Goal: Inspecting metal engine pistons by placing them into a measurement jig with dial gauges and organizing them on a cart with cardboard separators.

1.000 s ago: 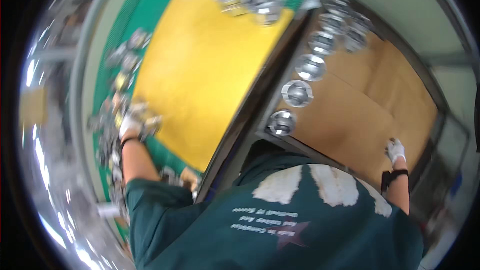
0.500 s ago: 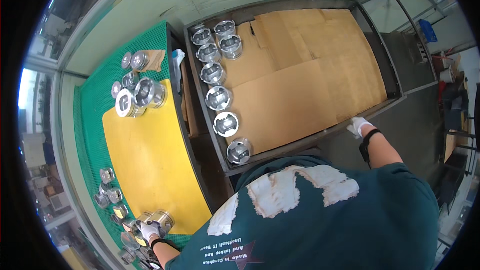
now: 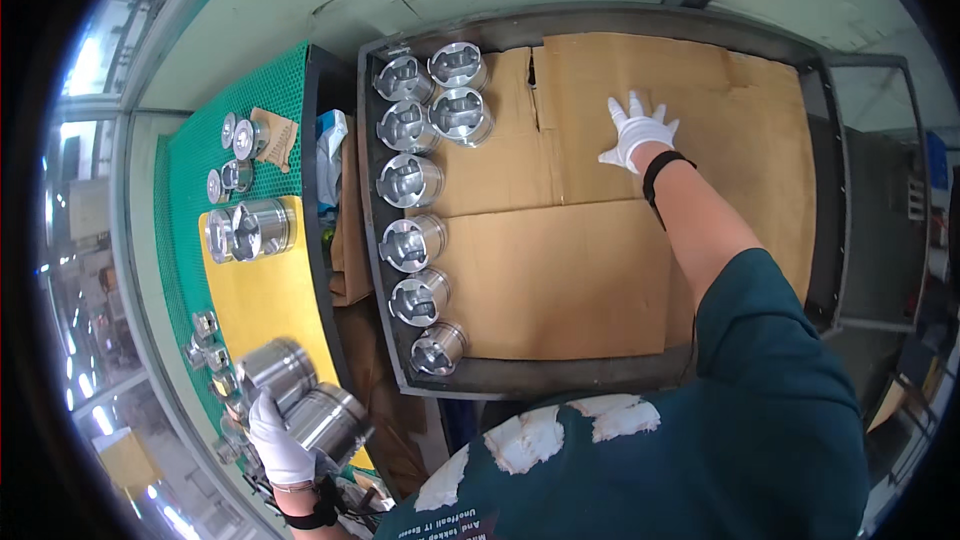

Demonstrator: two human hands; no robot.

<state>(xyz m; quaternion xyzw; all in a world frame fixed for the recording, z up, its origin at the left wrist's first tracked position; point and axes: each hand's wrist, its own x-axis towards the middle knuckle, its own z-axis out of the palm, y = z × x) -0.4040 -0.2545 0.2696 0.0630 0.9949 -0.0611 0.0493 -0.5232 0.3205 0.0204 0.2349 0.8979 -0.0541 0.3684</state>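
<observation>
My left hand (image 3: 277, 443), in a white glove, is closed on two metal pistons over the near end of the yellow sheet. One piston (image 3: 278, 370) lies just beyond the other piston (image 3: 328, 422), both tilted sideways. The fingertips are partly hidden. My right hand (image 3: 638, 135), also gloved, is open with fingers spread, over or on the brown cardboard (image 3: 560, 285) that lines a dark metal-framed tray (image 3: 600, 372). Several pistons (image 3: 410, 181) stand in a column along the tray's left side, and two more (image 3: 461, 115) stand beside the far end of that column.
Left of the tray is a bench with a green perforated mat (image 3: 272, 83) and a yellow sheet (image 3: 232, 302). Two pistons (image 3: 262, 228) sit on the sheet's far end. Smaller pistons (image 3: 236, 176) stand on the mat. A dark gap (image 3: 368, 350) separates bench and tray.
My left hand has lifted two pistons off the bench and moved up and away from me. My right hand has left the tray's near edge and reached across the cardboard, fingers spread.
</observation>
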